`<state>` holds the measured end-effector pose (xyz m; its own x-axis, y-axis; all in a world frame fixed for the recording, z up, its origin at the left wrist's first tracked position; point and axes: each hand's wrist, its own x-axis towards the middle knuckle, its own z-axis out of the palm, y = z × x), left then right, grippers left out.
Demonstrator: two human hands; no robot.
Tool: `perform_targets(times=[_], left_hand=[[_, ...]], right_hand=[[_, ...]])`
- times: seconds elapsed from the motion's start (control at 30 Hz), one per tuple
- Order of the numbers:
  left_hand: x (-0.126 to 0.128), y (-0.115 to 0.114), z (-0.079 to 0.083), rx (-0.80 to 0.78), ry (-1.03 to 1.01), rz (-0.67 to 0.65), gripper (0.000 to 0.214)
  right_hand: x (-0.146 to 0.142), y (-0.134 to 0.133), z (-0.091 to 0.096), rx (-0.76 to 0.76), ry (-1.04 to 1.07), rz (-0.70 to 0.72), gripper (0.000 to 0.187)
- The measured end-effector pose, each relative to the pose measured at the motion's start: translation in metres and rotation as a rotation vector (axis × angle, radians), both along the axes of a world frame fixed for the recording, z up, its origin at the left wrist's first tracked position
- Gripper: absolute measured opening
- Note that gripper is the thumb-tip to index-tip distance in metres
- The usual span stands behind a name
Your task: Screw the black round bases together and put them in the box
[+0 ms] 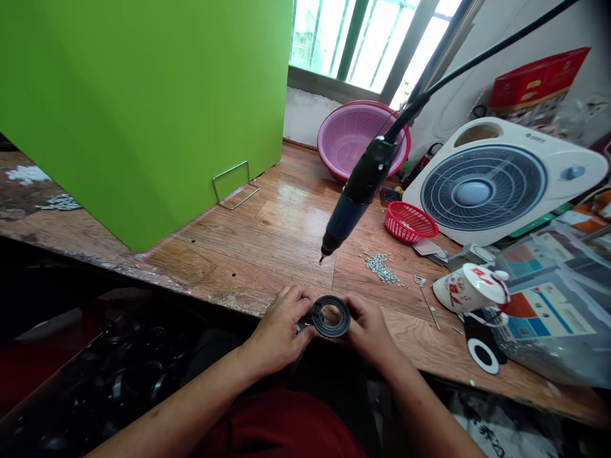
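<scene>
Between my two hands, at the table's front edge, is a black plastic ring [340, 326] with a wide round hole and a band of small openings around it. My left hand [281, 327] pinches its left side, thumb in front and fingers behind. On the opposite side my right hand [372, 327] grips the ring's edge, its fingertips partly hidden. Above and beyond the ring hangs an electric screwdriver [356, 191], tilted, its bit pointing down and clear of my hands. A scatter of small silver screws [382, 268] lies on the wood to the right.
A green panel [157, 114] stands at left, beside a bent wire stand [236, 186]. Pink basin [351, 143], red basket [411, 222], box fan [477, 184], lidded mug [470, 289] and plastic bags [548, 318] line the back and right. Several black parts [128, 369] lie below left.
</scene>
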<state>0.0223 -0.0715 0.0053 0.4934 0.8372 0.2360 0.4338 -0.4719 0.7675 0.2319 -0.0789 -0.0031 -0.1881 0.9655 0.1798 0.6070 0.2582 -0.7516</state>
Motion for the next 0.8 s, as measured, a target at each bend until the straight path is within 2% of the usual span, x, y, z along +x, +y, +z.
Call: perform_targets(times=[0.1,0.2,0.47,0.8], left_hand=[[0.0013,-0.002,0.0008,-0.015,-0.01,0.01,0.009],[0.002,-0.0032,-0.0001,-0.018,-0.021,0.028,0.008],[0.0022,-0.0039,-0.0047,-0.027,-0.012,0.035,0.009],[0.003,-0.0041,-0.0043,-0.034,-0.029,0.039,0.01]], right_hand=[[-0.015,-0.0052,-0.0028,-0.081,0.098,0.079,0.016],[-0.0122,-0.0062,0.0004,-0.154,0.16,0.141,0.018],[-0.0148,-0.0053,-0.0047,-0.045,0.111,0.047,0.017],[-0.0118,-0.0103,-0.0042,-0.176,0.266,0.106,0.017]])
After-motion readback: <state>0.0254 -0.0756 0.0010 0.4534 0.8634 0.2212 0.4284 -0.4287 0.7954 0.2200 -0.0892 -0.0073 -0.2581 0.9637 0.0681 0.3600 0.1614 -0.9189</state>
